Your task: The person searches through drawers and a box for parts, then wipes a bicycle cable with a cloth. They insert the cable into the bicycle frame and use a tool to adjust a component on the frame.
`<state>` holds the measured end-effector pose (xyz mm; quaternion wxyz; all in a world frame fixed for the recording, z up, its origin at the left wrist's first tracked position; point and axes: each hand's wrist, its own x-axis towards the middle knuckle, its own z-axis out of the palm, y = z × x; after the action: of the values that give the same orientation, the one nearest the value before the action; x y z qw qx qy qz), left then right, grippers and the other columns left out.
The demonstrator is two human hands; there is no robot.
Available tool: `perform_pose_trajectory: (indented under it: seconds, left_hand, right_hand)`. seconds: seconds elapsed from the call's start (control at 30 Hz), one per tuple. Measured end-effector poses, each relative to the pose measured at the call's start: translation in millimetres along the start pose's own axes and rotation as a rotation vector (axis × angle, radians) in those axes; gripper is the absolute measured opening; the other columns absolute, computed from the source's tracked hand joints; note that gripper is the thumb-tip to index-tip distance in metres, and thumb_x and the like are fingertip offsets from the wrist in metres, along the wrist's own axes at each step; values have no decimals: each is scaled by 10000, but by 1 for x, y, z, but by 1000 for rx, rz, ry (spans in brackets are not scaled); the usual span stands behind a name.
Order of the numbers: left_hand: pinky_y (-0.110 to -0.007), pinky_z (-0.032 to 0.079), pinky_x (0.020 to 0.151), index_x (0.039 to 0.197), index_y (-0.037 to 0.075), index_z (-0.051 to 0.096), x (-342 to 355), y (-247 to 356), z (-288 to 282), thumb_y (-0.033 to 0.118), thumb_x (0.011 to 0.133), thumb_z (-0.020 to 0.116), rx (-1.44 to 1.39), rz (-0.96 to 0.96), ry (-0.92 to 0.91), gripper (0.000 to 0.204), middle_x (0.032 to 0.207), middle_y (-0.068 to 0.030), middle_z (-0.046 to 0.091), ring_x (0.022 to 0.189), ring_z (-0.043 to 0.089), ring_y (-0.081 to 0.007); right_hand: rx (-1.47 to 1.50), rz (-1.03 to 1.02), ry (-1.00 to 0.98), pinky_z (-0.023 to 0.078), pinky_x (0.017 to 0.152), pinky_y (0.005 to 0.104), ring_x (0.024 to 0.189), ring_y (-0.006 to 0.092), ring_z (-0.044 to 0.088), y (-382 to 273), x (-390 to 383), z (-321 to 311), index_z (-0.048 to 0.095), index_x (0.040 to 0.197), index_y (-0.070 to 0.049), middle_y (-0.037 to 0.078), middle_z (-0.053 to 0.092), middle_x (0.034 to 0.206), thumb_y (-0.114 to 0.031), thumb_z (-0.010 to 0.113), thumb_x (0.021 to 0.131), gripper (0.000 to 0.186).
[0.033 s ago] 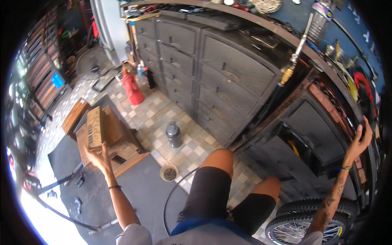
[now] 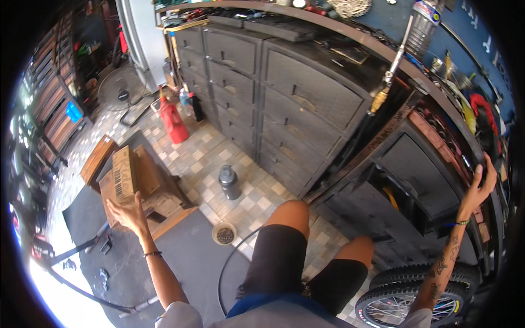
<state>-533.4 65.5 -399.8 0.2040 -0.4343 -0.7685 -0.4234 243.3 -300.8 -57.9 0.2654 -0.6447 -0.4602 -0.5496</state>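
My left hand (image 2: 129, 217) is stretched out with the fingers spread and holds nothing. Just beyond it, a narrow wooden block with dark lettering (image 2: 124, 174) lies on a low wooden stool or box (image 2: 150, 183); whether the fingertips touch the wood is hard to tell. On the far right, my right hand (image 2: 480, 186) rests at the edge of the workbench (image 2: 465, 123), thumb and forefinger extended and apart. Some of its fingers are hidden. Close to that hand, red and yellow items (image 2: 482, 112) lie on the bench.
Dark drawer cabinets (image 2: 311, 93) line the far side, one drawer (image 2: 399, 197) pulled out. A grey bottle (image 2: 228, 183), a bowl of small parts (image 2: 224, 234) and a red container (image 2: 174, 123) stand on the floor. Bicycle wheels (image 2: 407, 306) lie at lower right; a black hose (image 2: 221, 279) curves nearby.
The view has shifted slightly, so the surroundings sit a little further left. My left hand is slightly lower, its fingers a bit more spread. The right hand stays at the bench edge.
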Motion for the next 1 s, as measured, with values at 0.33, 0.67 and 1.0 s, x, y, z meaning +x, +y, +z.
perform_pose_trajectory:
  seconds: [0.33, 0.67, 1.0]
  left_hand:
    - [-322, 557, 833, 1124, 25, 742, -23, 377, -62, 47, 949, 694, -1230, 548, -551, 183, 976, -119, 735, 875, 714, -203]
    - [-481, 348, 1184, 1434, 156, 577, -16, 715, -30, 351, 939, 704, -709, 1218, -451, 547, 1514, -88, 546, 1447, 457, -308]
    - [-430, 561, 834, 1007, 49, 786, -14, 632, -28, 287, 903, 753, -1332, 760, -544, 262, 1003, -136, 756, 913, 720, -329]
  right_hand:
    - [-175, 1, 95, 333, 1121, 443, 1145, 299, 580, 5, -6, 9, 685, 1232, -53, 89, 679, 1181, -286, 705, 972, 350]
    - [-363, -77, 156, 223, 1220, 510, 1267, 309, 540, 25, -15, 11, 580, 1342, -57, 97, 655, 1278, -349, 782, 907, 562]
    - [-391, -72, 83, 191, 1223, 501, 1328, 314, 484, 26, -19, -2, 557, 1370, -59, 100, 621, 1335, -367, 784, 905, 602]
